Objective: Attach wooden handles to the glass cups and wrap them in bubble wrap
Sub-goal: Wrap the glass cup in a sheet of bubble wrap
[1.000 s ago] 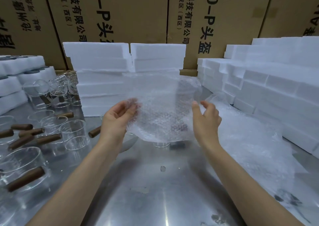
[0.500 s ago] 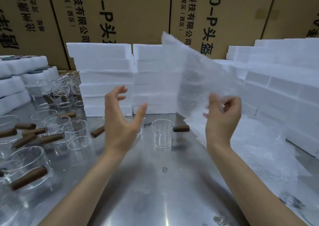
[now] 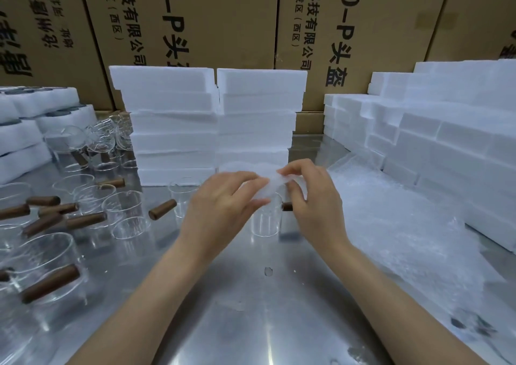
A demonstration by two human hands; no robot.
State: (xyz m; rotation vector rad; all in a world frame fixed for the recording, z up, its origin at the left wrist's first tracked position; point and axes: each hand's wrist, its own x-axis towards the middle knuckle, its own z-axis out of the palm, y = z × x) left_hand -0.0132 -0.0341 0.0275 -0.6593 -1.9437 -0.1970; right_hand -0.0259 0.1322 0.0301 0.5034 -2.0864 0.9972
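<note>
Both hands, left (image 3: 223, 202) and right (image 3: 310, 197), pinched the bubble wrap (image 3: 269, 186) above a handled cup (image 3: 265, 219). Wrapping was under way. Next, probably, draping it round the glass.

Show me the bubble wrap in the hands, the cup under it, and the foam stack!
bubble wrap (image 3: 272, 182), head view, crumpled middle
glass cup (image 3: 264, 222), head view, clear side wall
foam stack (image 3: 173, 124), head view, front face

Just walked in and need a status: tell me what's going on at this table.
A person is packing glass cups. Both hands, left hand and right hand, pinch a sheet of bubble wrap just above a glass cup with a wooden handle on the steel table. More cups wait to the left.
</note>
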